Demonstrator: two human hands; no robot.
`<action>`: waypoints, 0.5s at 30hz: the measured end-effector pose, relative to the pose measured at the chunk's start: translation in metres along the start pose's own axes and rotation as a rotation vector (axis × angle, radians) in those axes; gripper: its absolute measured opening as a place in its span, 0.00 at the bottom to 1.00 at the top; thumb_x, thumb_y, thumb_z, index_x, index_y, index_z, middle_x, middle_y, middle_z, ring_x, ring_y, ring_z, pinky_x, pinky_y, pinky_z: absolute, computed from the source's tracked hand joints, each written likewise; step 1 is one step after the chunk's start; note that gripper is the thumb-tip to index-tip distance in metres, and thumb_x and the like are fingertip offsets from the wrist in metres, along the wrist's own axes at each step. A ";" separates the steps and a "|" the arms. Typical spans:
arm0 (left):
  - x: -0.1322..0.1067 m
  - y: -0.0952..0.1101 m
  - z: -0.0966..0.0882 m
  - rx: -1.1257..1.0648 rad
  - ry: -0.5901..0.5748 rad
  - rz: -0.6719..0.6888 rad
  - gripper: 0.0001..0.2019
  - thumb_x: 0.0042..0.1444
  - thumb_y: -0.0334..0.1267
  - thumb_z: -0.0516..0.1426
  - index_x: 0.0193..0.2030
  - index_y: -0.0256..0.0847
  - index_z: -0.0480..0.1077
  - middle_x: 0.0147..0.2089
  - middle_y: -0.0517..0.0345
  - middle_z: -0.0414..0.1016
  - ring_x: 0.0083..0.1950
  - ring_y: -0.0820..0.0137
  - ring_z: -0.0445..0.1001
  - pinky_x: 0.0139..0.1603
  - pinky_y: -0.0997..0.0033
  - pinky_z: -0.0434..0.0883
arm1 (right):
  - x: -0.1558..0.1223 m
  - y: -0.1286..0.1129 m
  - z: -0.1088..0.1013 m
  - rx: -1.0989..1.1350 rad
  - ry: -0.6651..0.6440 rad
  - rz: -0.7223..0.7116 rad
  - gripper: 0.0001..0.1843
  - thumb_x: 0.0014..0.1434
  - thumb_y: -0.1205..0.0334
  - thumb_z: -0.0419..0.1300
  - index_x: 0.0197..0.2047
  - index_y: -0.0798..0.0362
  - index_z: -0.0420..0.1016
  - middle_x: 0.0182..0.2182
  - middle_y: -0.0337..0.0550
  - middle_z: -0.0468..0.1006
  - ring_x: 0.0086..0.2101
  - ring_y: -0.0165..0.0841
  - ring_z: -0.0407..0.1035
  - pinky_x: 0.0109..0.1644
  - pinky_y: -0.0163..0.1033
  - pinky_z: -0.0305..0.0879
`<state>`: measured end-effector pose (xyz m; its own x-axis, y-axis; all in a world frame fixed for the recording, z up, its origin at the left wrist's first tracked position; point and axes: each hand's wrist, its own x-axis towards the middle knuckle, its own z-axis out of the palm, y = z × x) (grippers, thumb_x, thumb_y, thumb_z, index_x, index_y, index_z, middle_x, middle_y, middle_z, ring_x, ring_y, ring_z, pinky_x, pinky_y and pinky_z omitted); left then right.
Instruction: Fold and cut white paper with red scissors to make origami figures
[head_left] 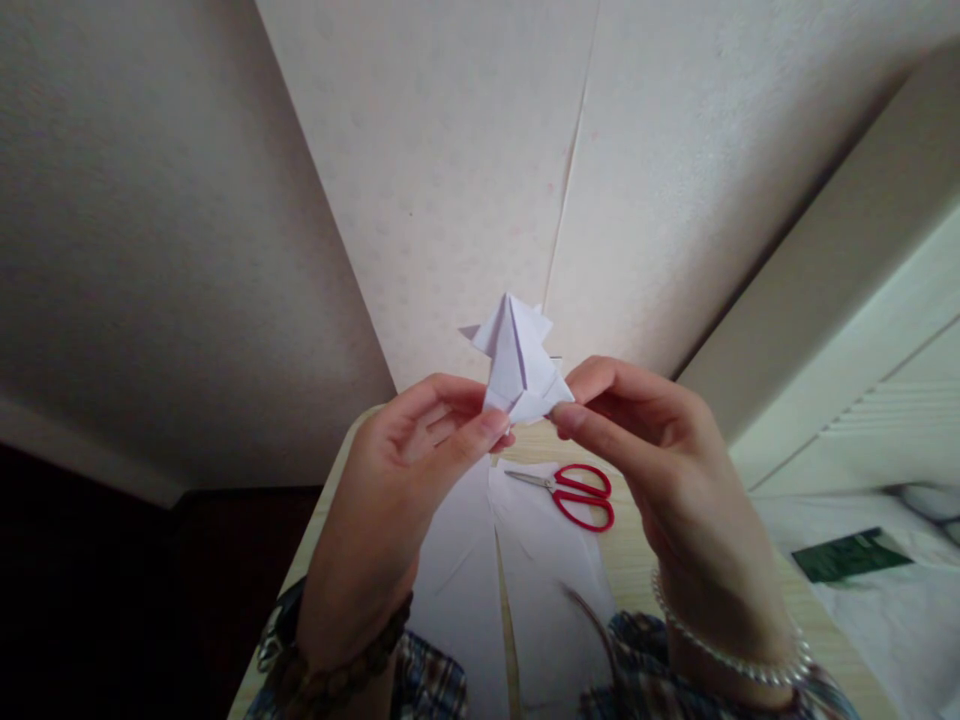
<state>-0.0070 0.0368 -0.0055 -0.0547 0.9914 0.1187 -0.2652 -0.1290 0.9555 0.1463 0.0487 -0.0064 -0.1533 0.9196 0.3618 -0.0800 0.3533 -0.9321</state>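
Observation:
A small white folded-paper figure (pixel 517 355) is held up above the table, its pointed end upward and small flaps sticking out at both sides. My left hand (pixel 409 470) pinches its lower left corner between thumb and fingers. At the lower right corner, my right hand (pixel 645 430) grips it the same way. Below the hands lie red-handled scissors (pixel 581 497), closed, with their blades pointing left. They rest on white paper sheets (pixel 465 590) with a narrow gap between them.
The pale wooden table (pixel 637 560) stands against a light patterned wall (pixel 450 180). A white panelled surface (pixel 855 400) rises at the right. Beside the table on the right, a dark green packet (pixel 851 555) lies on white material.

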 end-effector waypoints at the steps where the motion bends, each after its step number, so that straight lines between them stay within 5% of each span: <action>1: 0.000 0.000 0.000 0.006 0.022 0.000 0.03 0.47 0.33 0.65 0.27 0.42 0.76 0.23 0.66 0.76 0.26 0.78 0.73 0.28 0.85 0.69 | 0.000 0.000 0.000 -0.024 0.005 -0.007 0.07 0.56 0.66 0.63 0.27 0.53 0.71 0.25 0.35 0.72 0.29 0.26 0.64 0.31 0.31 0.59; 5: -0.001 -0.002 0.000 0.037 0.083 0.060 0.04 0.46 0.30 0.65 0.25 0.43 0.76 0.23 0.67 0.76 0.25 0.78 0.74 0.25 0.85 0.68 | -0.001 -0.003 0.001 -0.097 0.005 -0.034 0.08 0.57 0.65 0.62 0.27 0.53 0.71 0.26 0.35 0.73 0.30 0.26 0.66 0.36 0.34 0.61; 15: 0.000 0.002 -0.004 0.209 0.027 0.063 0.03 0.48 0.32 0.64 0.31 0.42 0.77 0.31 0.61 0.81 0.33 0.70 0.78 0.32 0.79 0.72 | 0.000 -0.007 -0.003 -0.228 -0.063 0.005 0.07 0.58 0.63 0.61 0.29 0.53 0.72 0.29 0.39 0.75 0.35 0.31 0.69 0.37 0.36 0.63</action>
<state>-0.0111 0.0369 -0.0046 -0.0914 0.9803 0.1753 -0.0551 -0.1808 0.9820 0.1498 0.0470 0.0006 -0.2147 0.9116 0.3507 0.1445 0.3847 -0.9116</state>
